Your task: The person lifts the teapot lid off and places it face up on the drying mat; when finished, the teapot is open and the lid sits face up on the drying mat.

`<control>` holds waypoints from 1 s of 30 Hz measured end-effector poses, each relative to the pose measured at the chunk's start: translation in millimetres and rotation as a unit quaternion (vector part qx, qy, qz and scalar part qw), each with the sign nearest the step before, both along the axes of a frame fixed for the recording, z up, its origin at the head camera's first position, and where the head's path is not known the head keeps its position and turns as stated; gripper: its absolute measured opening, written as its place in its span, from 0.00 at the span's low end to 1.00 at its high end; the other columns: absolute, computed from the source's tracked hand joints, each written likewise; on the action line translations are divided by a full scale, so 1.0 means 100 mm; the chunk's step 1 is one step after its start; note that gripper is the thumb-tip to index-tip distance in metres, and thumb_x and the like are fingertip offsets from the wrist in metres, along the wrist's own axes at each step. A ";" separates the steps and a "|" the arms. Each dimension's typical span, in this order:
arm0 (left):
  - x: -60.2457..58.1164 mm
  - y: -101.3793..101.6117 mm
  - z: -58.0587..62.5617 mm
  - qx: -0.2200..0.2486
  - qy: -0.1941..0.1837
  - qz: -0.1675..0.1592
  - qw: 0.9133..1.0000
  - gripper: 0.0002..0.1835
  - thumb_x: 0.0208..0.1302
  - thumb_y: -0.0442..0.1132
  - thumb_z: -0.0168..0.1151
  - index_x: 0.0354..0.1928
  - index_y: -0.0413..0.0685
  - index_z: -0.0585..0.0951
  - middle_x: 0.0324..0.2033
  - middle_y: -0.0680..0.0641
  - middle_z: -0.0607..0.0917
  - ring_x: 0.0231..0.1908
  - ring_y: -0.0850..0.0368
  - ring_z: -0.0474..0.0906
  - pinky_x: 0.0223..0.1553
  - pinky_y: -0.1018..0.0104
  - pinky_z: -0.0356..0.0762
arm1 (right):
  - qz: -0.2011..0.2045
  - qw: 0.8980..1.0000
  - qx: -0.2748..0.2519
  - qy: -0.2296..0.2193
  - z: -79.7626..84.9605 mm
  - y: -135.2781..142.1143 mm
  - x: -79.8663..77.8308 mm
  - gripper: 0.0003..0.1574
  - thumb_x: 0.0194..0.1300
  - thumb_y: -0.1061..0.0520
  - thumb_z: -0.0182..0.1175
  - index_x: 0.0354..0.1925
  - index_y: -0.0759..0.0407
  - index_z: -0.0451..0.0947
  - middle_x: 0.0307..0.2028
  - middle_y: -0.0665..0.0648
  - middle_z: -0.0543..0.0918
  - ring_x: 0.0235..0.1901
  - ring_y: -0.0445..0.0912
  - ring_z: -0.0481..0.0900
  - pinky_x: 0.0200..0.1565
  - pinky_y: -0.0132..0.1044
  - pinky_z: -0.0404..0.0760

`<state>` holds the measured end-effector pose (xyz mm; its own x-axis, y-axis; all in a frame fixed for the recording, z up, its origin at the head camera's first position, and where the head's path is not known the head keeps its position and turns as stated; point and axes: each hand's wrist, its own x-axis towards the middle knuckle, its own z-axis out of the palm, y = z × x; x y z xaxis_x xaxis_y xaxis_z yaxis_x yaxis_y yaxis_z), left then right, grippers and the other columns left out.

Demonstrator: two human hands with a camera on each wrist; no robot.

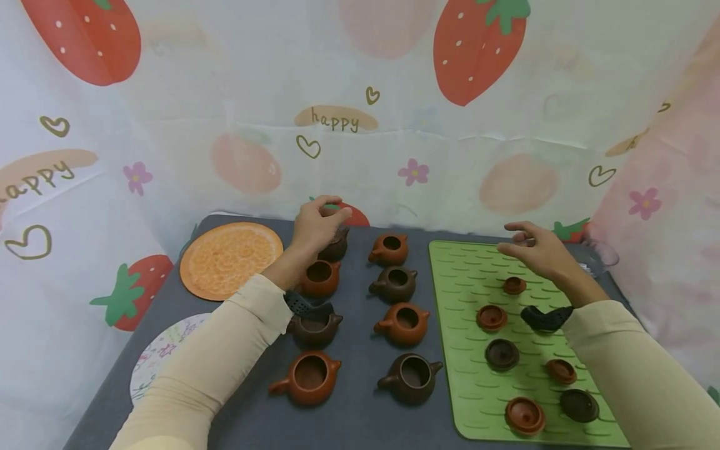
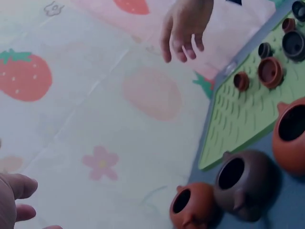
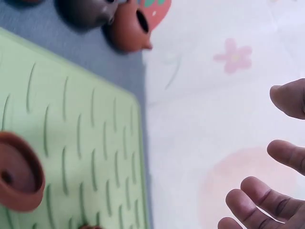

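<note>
My left hand [image 1: 317, 226] hovers over the back of the left column of teapots, thumb and fingers apart and holding nothing. Below it, a dark brown teapot [image 1: 335, 249] is partly hidden by the hand. A reddish-brown teapot [image 1: 320, 290] and another dark one [image 1: 317, 339] follow toward the front, partly behind the wrist. Over the back right of the green mat [image 1: 450, 269] my right hand [image 1: 534, 251] is raised, its fingers [image 3: 257, 191] spread and bare. Nearest under it lies a small reddish lid [image 1: 514, 285]. All the teapots stand without lids.
Several reddish and dark lids, including a dark lid [image 1: 502, 354], lie on the mat. A second teapot column, with a dark teapot [image 1: 413, 394] in front, runs beside it. At left are an orange round mat [image 1: 230, 259] and a patterned white one [image 1: 154, 350]. A curtain [image 1: 394, 137] hangs behind.
</note>
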<state>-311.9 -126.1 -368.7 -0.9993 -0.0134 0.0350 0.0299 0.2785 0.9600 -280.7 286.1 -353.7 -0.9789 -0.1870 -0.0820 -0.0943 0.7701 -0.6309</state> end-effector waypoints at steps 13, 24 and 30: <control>-0.07 -0.39 -0.32 0.045 -0.007 0.043 0.998 0.20 0.66 0.45 0.64 0.57 0.46 0.80 0.48 0.43 0.79 0.47 0.45 0.75 0.42 0.55 0.74 | 0.033 0.998 -0.024 0.051 0.26 -0.39 -0.01 0.37 0.68 0.44 0.60 0.68 0.58 0.64 0.57 0.68 0.69 0.54 0.61 0.70 0.48 0.58 0.71; -0.22 -0.57 -0.76 -0.012 -0.093 0.072 0.993 0.24 0.65 0.50 0.64 0.61 0.50 0.78 0.54 0.43 0.80 0.53 0.46 0.74 0.53 0.50 0.71 | 0.060 0.994 -0.054 0.069 0.41 -0.67 -0.14 0.35 0.65 0.45 0.63 0.66 0.55 0.68 0.54 0.63 0.72 0.53 0.56 0.71 0.50 0.54 0.72; -0.25 -0.63 -0.92 -0.026 -0.125 0.047 0.991 0.26 0.66 0.50 0.63 0.63 0.50 0.76 0.59 0.42 0.75 0.38 0.42 0.74 0.40 0.49 0.73 | 0.071 0.993 -0.064 0.072 0.44 -0.81 -0.20 0.35 0.64 0.46 0.64 0.65 0.55 0.69 0.54 0.63 0.72 0.52 0.56 0.72 0.50 0.55 0.71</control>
